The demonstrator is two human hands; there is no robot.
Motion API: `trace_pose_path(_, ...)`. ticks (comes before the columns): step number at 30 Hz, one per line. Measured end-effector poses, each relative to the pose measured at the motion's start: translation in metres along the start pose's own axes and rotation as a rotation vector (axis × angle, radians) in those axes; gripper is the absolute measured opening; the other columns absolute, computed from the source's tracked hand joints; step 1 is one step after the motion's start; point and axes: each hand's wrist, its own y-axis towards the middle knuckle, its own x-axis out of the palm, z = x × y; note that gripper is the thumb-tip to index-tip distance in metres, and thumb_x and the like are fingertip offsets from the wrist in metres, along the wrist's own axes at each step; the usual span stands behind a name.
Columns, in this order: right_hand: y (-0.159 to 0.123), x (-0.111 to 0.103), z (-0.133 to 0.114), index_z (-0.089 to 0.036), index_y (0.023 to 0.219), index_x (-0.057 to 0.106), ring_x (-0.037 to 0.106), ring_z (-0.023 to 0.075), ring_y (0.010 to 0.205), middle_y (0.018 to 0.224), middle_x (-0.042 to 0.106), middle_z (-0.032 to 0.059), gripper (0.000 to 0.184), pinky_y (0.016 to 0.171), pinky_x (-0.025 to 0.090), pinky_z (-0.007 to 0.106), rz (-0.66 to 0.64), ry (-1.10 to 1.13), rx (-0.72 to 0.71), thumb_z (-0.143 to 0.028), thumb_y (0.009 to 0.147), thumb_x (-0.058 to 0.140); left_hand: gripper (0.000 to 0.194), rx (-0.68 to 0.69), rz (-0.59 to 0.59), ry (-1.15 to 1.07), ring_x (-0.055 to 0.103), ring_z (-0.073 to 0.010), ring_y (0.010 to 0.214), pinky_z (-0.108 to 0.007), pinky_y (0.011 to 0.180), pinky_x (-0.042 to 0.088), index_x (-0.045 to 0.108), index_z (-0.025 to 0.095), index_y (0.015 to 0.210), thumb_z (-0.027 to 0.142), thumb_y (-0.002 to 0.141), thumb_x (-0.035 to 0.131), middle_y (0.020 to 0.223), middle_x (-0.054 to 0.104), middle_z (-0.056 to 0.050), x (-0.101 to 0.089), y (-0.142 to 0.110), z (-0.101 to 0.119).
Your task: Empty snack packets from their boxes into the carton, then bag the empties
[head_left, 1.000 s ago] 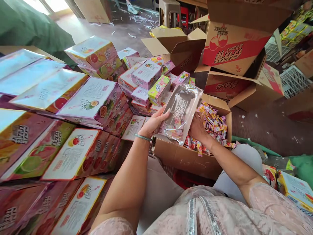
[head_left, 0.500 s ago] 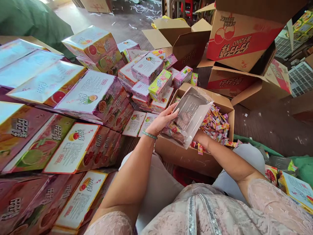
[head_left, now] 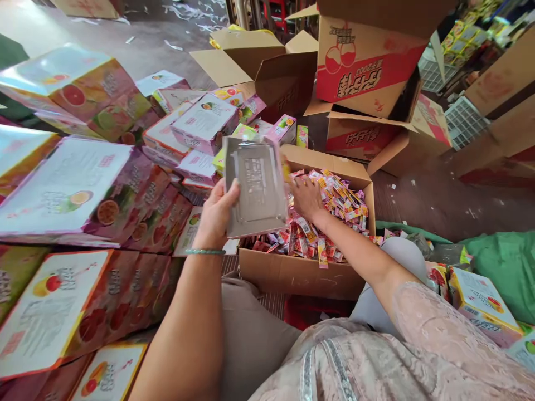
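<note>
The person's left hand [head_left: 215, 215] holds a thin, rectangular clear plastic packet [head_left: 254, 186] up by its lower left edge, thumb pressed on the face and fingers behind it. The packet sits above the near left corner of an open brown cardboard box [head_left: 292, 273], over the box's edge rather than inside it. Its long axis runs roughly upright in view, leaning slightly, with its broad face tipped up towards the head camera. A grey sheet or tray shows through the film (what it is exactly is hard to tell).

It looks light and floppy, and the glossy film may well be slippery, so a firm pinch along a long edge seems safest.

The right hand [head_left: 307, 197] rests with its fingers curled over a heap of small pink-and-yellow sachets [head_left: 330, 209] inside the box, just beside the packet's right edge. Whether those fingers are pinching anything can't be told from here (a yellow scrap shows at the fingertips). Stacks of glossy fruit-printed cartons [head_left: 79, 192] lie to the left, and a green beaded bracelet [head_left: 199, 252] circles the left wrist.
</note>
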Motion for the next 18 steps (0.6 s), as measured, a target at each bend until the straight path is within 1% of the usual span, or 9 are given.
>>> trace_pose_path(2,-0.002,0.001,0.019,-0.025,0.15,0.064,0.017,0.0467,0.163,0.164,0.049,0.0138,0.052,0.127,0.016,0.078,-0.191,-0.184,0.0,-0.022,0.099,0.056,0.03,0.063,0.083,0.021,0.076,-0.0198,0.102,-0.028,0.101,0.062,0.077,0.022,0.121,0.034,0.094,0.082,0.102,0.082,0.005,-0.005,0.006,-0.001)
trace_pose_path(3,-0.007,0.003,0.03,-0.027,0.149,0.065,0.012,0.05,0.164,0.168,0.045,0.012,0.05,0.125,0.013,0.082,-0.274,-0.222,0.039,-0.028,0.1,0.057,0.031,0.089,0.113,0.029,0.075,-0.0176,0.096,-0.026,0.096,0.063,0.077,0.022,0.12,0.035,0.092,0.083,0.102,0.082,0.006,-0.006,0.009,-0.002)
trace_pose_path(5,-0.024,0.006,0.057,-0.029,0.15,0.065,0.014,0.0524,0.162,0.172,0.039,0.0111,0.051,0.123,0.018,0.083,-0.358,-0.244,0.154,-0.037,0.1,0.057,0.043,0.107,0.142,0.039,0.074,-0.0161,0.087,-0.026,0.086,0.066,0.077,0.022,0.12,0.043,0.084,0.09,0.103,0.082,0.003,-0.006,0.013,-0.004)
trace_pose_path(8,-0.06,0.01,0.102,-0.028,0.153,0.062,0.028,0.0477,0.158,0.169,0.042,0.0143,0.054,0.122,0.031,0.074,-0.309,-0.277,0.297,-0.035,0.1,0.053,0.074,0.072,0.122,0.046,0.074,-0.0191,0.08,-0.029,0.075,0.068,0.077,0.019,0.12,0.059,0.062,0.099,0.099,0.082,-0.003,-0.002,0.014,-0.005)
trace_pose_path(9,-0.072,0.012,0.115,-0.026,0.153,0.062,0.029,0.0459,0.158,0.168,0.043,0.0153,0.054,0.122,0.033,0.072,-0.29,-0.291,0.331,-0.033,0.101,0.05,0.081,0.069,0.12,0.045,0.074,-0.02,0.079,-0.03,0.073,0.068,0.077,0.019,0.119,0.062,0.056,0.101,0.095,0.081,-0.003,0.0,0.014,-0.005)
trace_pose_path(11,-0.091,0.018,0.134,-0.023,0.156,0.058,0.024,0.0435,0.161,0.169,0.041,0.0162,0.056,0.124,0.032,0.07,-0.266,-0.309,0.375,-0.03,0.103,0.043,0.085,0.085,0.134,0.042,0.074,-0.0207,0.079,-0.031,0.072,0.068,0.077,0.019,0.117,0.066,0.051,0.101,0.09,0.078,-0.003,0.003,0.013,-0.004)
trace_pose_path(13,-0.102,0.024,0.143,-0.021,0.159,0.055,0.017,0.0417,0.165,0.172,0.038,0.0157,0.058,0.127,0.028,0.071,-0.249,-0.306,0.389,-0.027,0.103,0.04,0.083,0.11,0.177,0.038,0.073,-0.0205,0.079,-0.033,0.075,0.069,0.077,0.018,0.113,0.065,0.049,0.1,0.089,0.077,-0.002,0.005,0.014,-0.003)
trace_pose_path(15,-0.106,0.026,0.145,-0.02,0.159,0.055,0.012,0.0409,0.168,0.173,0.037,0.0153,0.06,0.129,0.025,0.072,-0.257,-0.28,0.397,-0.026,0.101,0.042,0.079,0.116,0.23,0.027,0.072,-0.0193,0.079,-0.035,0.079,0.069,0.076,0.017,0.111,0.062,0.05,0.099,0.093,0.077,-0.003,0.002,0.017,-0.004)
trace_pose_path(18,-0.112,0.012,0.14,-0.021,0.161,0.054,0.008,0.042,0.169,0.175,0.035,0.0133,0.064,0.129,0.019,0.077,-0.344,-0.209,0.4,-0.025,0.098,0.044,0.069,0.12,0.273,-0.007,0.071,-0.0174,0.078,-0.039,0.085,0.07,0.074,0.017,0.116,0.054,0.062,0.096,0.097,0.076,-0.003,-0.009,0.026,-0.01)
